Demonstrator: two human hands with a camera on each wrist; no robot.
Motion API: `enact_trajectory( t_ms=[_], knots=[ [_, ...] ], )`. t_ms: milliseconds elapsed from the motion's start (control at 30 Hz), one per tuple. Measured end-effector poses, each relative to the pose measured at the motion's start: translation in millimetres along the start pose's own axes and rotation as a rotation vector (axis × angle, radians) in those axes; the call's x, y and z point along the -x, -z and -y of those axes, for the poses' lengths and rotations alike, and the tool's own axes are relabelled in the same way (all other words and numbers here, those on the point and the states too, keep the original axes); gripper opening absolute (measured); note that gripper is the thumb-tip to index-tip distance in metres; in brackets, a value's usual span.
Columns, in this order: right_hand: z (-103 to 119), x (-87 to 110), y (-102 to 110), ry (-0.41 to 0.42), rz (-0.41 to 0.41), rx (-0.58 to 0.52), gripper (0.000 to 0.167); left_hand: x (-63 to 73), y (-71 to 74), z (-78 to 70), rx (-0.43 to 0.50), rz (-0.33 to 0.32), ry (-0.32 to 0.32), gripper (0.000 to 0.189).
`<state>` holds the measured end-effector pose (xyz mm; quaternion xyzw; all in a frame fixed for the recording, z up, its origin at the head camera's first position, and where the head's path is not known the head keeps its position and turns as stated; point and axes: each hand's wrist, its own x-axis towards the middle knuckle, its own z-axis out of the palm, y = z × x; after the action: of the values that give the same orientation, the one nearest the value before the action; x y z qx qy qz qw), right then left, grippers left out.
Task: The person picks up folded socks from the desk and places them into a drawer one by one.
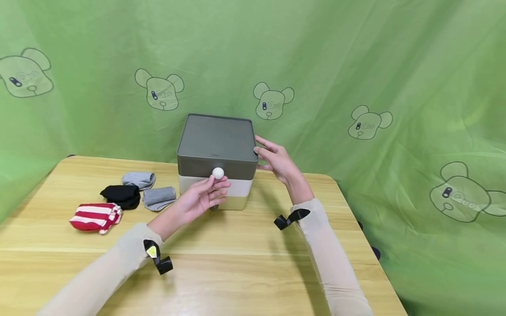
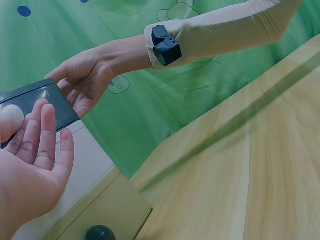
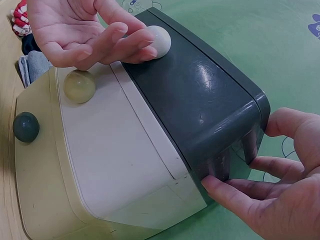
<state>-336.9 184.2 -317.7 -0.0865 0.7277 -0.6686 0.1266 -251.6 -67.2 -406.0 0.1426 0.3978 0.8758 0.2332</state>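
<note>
A small drawer box (image 1: 217, 138) stands at the back of the table, its top drawer dark grey, the middle one white and the bottom one cream. My left hand (image 1: 199, 199) pinches the round white knob (image 1: 218, 173) of the grey drawer between thumb and index finger, the other fingers loosely extended. That drawer looks closed. Against the upper right side of the box, the fingertips of my right hand (image 1: 278, 162) touch the grey part, fingers spread. A cream knob (image 3: 79, 86) and a dark knob (image 3: 26, 127) show on the lower drawers in the right wrist view.
Left of the box lie folded sock-like bundles: two grey ones (image 1: 159, 198), a black one (image 1: 122, 196) and a red-and-white striped one (image 1: 92, 217). A green curtain (image 1: 316, 66) with bear drawings hangs behind the wooden table (image 1: 245, 272).
</note>
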Motion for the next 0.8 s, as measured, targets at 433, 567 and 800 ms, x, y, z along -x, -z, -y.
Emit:
enact_trajectory(
  t_ms=[433,567,800],
  knots=[
    [2.8,-0.5,-0.1,-0.004,-0.001,0.021,0.06,1.7,-3.8,-1.7,-0.106,-0.071,0.017,0.029],
    [1.9,-1.6,-0.1,-0.008,-0.011,0.024,0.059,5.3,1.3,-1.4,-0.205,-0.101,0.075,0.029],
    [-0.3,-3.0,0.6,-0.01,-0.008,0.021,0.06,15.5,14.3,7.0,-0.306,-0.147,0.23,0.037]
  ],
)
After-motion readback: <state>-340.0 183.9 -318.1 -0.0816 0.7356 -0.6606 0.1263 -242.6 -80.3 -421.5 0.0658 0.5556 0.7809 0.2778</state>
